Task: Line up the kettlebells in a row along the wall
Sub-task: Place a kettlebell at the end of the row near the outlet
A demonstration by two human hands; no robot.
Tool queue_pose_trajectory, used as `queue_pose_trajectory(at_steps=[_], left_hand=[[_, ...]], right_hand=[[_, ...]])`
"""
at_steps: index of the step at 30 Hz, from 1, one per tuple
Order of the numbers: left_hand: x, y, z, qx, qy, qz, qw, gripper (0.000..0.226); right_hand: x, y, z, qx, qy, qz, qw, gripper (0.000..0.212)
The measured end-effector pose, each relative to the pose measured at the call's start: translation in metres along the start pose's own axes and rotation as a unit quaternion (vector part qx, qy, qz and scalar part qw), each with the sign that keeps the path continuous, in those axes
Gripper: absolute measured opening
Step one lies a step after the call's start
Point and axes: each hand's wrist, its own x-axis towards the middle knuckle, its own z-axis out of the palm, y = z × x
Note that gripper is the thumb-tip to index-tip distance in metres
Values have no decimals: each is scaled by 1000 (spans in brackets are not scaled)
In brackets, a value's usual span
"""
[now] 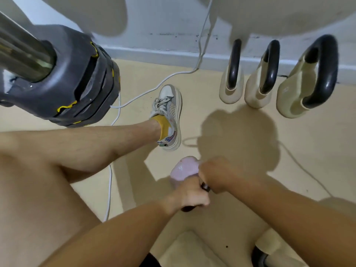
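Observation:
Three cream kettlebells with black handles stand side by side against the wall: the left one [230, 89], the middle one [258, 93] and the largest at the right [294, 97]. A pink kettlebell [183, 173] hangs low in the middle of the view, its black handle gripped by both hands. My left hand [189, 197] closes on the near end of the handle. My right hand [215, 174] wraps the far end, just right of the pink body. Another cream kettlebell [269, 245] shows partly at the bottom right edge.
A loaded barbell end with dark weight plates [77, 78] juts in at the upper left. A white cable [154, 87] trails from the wall across the beige floor. My left leg and sneaker [169, 116] stand left of the kettlebell row.

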Motion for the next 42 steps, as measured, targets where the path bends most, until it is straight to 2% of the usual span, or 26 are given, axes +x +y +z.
queue_pose_trajectory(at_steps=[2,4,7,9,11,13,15,18,19,21,24,25,26,27,28,29,30,31,32,33,34,36,37,39,42], left_hand=[[-4,5,-30,38,37,16,998,20],[-6,13,-55,143,42,48,988,22],[-1,34,-48,258,-13,108,960,11],[-2,42,-37,314,7,148,938,4],[-4,41,-28,355,45,165,919,22],[-7,33,-22,361,76,171,914,32],[-8,28,-18,318,108,186,924,31],[-7,24,-18,275,136,196,931,22],[-7,25,-17,280,138,184,932,22],[-8,29,-12,268,130,133,945,25],[-13,36,-2,148,94,59,983,24],[-14,37,3,58,75,42,995,23],[-16,38,7,-64,46,25,997,24],[-18,39,11,-197,14,9,980,24],[-20,41,14,-319,-16,-5,948,24],[-22,43,16,-408,-37,-14,912,27],[-23,45,15,-446,-50,-24,894,35],[-24,48,14,-437,-61,-35,897,43],[-25,47,12,-392,-66,-42,917,50],[-25,45,9,-325,-64,-42,943,53],[-24,42,5,-251,-56,-35,966,55],[-24,39,-4,-92,-19,-6,996,58],[-26,40,-6,-21,3,5,1000,59],[-29,44,-5,57,48,16,997,56],[-27,47,-10,126,146,37,981,39]], right_hand=[[-12,8,-18,78,64,52,994,16],[-24,14,-19,172,89,67,979,3],[-45,20,1,267,79,87,957,16],[-56,25,16,286,88,113,947,22],[-61,27,33,311,100,153,933,30],[-60,24,43,343,129,179,913,23],[-58,23,49,335,155,193,909,12],[-58,23,54,351,165,254,886,53],[-58,23,56,366,165,279,872,58],[-56,21,55,415,178,330,829,48],[-48,24,47,487,246,335,768,27],[-47,26,41,531,267,325,736,27],[-47,28,34,597,272,309,689,28],[-48,30,26,664,263,288,638,26],[-50,31,20,709,242,267,606,24],[-53,33,15,721,212,248,612,23],[-55,34,12,700,176,233,652,24],[-57,34,13,668,138,218,698,27],[-59,33,15,643,99,201,732,31],[-59,30,20,633,61,177,751,37],[-58,27,26,641,25,149,753,43],[-57,20,37,702,-16,95,706,53],[-56,19,42,736,-14,79,672,54],[-57,17,48,773,5,67,631,51],[-56,9,47,769,41,96,630,51]])
